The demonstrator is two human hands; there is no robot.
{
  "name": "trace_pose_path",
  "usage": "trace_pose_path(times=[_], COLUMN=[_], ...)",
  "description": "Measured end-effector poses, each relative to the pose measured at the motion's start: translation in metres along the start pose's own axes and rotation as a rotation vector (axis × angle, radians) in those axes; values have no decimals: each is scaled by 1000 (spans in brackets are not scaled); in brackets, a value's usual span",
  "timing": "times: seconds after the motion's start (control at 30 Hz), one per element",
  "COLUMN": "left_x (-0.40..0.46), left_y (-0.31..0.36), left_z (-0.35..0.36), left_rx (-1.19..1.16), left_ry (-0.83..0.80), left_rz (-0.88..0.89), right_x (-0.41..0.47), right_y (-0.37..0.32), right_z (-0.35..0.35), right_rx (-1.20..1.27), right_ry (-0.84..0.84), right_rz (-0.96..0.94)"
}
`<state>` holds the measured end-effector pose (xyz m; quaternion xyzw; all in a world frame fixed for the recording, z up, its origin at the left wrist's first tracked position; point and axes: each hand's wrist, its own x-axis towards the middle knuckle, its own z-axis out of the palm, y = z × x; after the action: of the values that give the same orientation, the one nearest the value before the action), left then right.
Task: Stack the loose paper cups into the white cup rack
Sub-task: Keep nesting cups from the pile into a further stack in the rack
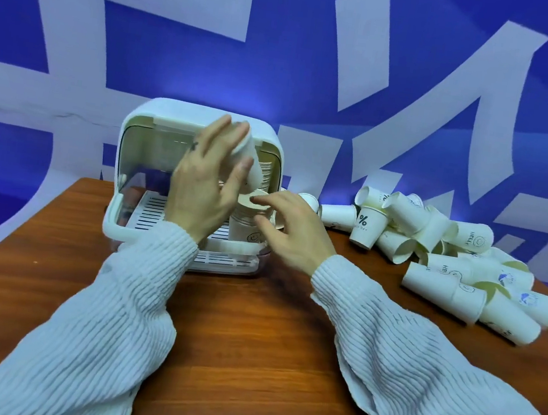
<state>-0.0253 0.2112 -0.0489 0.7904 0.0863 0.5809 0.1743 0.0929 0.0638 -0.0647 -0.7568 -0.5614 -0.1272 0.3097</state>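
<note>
Left hand [205, 181] fingers are curled round a tilted paper cup [248, 166] above the stack [246, 224] in the white cup rack [132, 224] — steadied by right hand [292, 230] fingertips (seemingly for nesting) — loose cups [450, 249] well apart.

There is a single view, taken from the person's head, facing forward and down across the table [251, 325]. It sits close: both sleeves enter from 6 o'clock and fill the lower frame. The white rack [126, 217] lies near the centre, the heap of cups [450, 249] toward 3 o'clock, and the blue wall [284, 53] spans 12 o'clock. Wide-angle bending curves the edges.
</note>
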Motion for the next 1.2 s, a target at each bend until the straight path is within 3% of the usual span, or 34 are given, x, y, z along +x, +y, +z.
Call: trace_pose_path(times=[0.2,0.37,0.43,0.53,0.67,0.77,0.83,1.0,1.1,1.2], left_x=[-14,-26,-27,-27,-33,-42,-55,-102,-117,-117], left_y=[-11,-14,-12,-4,17,44,62,84,84,83], left_z=[29,42,40,36,40,50,60,85,90,89], left_rx=[126,466,473,438,384,220,112,-2,-6,-32], left_ry=[-350,-612,-669,-673,-499,-336,-310,-567,-682,-690], left_rz=[103,6,-30,-61,55,192,266,327,339,269], right_x=[-33,-52,-59,-74,-96,-119,-136,-167,-179,-187], right_y=[10,14,20,38,74,102,119,148,160,167], right_z=[-4,-19,-28,-46,-69,-90,-105,-134,-134,-130], right_rx=[85,99,89,64,20,-16,-47,-122,-113,-20], right_ry=[114,173,195,219,225,352,467,599,589,600], right_rz=[59,70,96,191,445,647,798,1104,1124,1139])
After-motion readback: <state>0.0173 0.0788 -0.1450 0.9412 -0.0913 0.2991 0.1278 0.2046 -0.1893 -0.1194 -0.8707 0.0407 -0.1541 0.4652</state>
